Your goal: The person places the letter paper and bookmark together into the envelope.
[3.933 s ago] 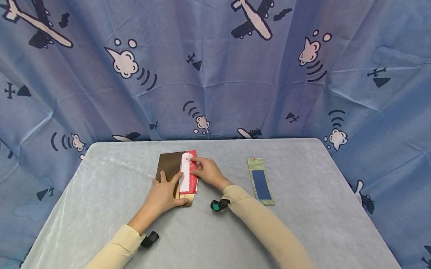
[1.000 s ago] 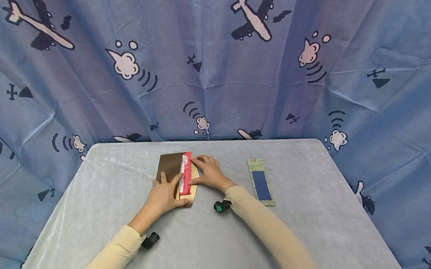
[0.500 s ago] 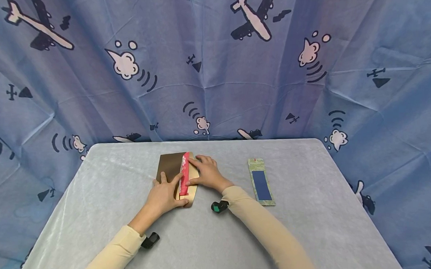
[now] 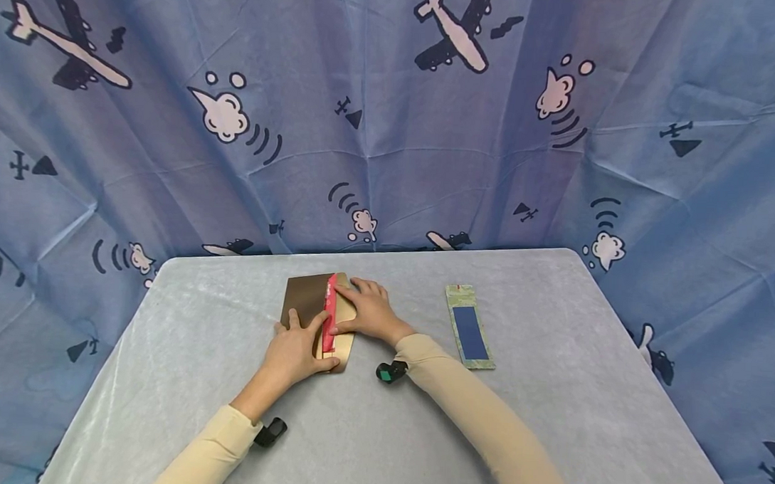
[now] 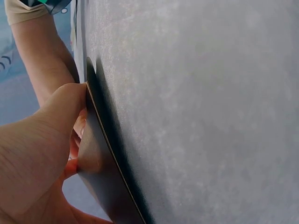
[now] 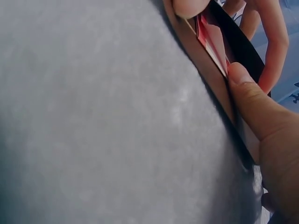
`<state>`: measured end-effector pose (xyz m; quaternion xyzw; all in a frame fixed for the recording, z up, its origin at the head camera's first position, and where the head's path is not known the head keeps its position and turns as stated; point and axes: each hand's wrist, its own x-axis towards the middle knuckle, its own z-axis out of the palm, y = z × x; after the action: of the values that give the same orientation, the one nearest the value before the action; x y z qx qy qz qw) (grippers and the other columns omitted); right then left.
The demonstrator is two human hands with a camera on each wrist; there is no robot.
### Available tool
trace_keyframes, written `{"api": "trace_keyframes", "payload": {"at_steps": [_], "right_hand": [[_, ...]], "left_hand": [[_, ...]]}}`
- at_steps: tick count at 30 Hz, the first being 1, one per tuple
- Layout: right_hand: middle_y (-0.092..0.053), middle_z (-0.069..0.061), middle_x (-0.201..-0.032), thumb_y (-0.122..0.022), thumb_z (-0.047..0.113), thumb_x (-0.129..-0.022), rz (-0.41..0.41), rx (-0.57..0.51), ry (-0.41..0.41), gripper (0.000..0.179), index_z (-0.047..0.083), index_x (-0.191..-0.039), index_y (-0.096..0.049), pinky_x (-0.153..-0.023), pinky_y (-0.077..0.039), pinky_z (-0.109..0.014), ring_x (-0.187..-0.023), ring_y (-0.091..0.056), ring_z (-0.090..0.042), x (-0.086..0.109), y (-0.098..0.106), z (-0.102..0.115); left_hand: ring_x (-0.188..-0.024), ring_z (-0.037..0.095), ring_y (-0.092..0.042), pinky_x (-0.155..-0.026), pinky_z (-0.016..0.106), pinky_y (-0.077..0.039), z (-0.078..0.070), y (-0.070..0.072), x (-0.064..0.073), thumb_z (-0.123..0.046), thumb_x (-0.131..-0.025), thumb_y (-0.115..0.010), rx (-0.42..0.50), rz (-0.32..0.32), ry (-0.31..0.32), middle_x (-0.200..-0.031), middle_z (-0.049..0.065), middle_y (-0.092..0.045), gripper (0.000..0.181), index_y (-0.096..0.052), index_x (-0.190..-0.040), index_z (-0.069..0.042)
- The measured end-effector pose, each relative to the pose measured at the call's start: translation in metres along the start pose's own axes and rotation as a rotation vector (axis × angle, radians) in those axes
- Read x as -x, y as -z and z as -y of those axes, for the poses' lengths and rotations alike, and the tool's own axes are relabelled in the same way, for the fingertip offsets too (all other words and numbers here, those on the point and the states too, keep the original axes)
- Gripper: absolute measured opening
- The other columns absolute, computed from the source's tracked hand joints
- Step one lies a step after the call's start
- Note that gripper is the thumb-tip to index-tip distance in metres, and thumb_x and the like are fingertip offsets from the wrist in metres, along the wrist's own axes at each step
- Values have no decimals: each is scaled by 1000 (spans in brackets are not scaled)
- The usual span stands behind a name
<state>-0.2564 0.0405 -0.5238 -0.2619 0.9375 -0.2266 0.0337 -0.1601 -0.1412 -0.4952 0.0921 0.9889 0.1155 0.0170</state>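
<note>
A red envelope (image 4: 329, 325) with pale markings lies slipped into a flat dark brown wallet-like holder (image 4: 307, 294), only a narrow red strip showing. The holder's right panel (image 4: 347, 310) is tan. My left hand (image 4: 294, 349) is spread over the holder's near left part, thumb at the near edge and index fingertip beside the red strip. My right hand (image 4: 373, 313) rests over the tan panel, thumb and index fingertips apart along the envelope's right edge. In the right wrist view, its thumb (image 6: 247, 88) touches the envelope (image 6: 212, 39) between the holder's two sides.
A flat green packet (image 4: 460, 300) with a dark blue panel lies to the right of my right hand. Pale grey cloth covers the table (image 4: 581, 391). Behind it hangs a blue curtain (image 4: 390, 178) with airplane prints.
The envelope has moved left into the holder; its exposed part has shrunk from a wide white-and-red face to a thin strip. My right fingertips have followed it left, while my left hand stays put.
</note>
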Motion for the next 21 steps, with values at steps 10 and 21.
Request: {"api": "trace_keyframes", "payload": {"at_steps": [10,21], "right_hand": [[-33,-17,-159,-77,65,-71,6,20,-10,97,30,-153,-38,-116,-21,-61,-145,-31,-39,0,0,5],[-30,-19,-160,-78,65,-69,-7,29,-1,100,29,-153,-38,-115,-21,-62,-145,-30,-40,-4,-7,6]], "left_hand": [[-115,73,-46,-75,63,-55,0,1,-1,-61,-72,-79,-1,19,1,-142,50,-35,95,-42,-150,-22],[-113,73,-47,-77,64,-54,1,0,-1,-62,-72,-78,-20,4,-20,-140,50,-37,95,-43,-150,-21]]}}
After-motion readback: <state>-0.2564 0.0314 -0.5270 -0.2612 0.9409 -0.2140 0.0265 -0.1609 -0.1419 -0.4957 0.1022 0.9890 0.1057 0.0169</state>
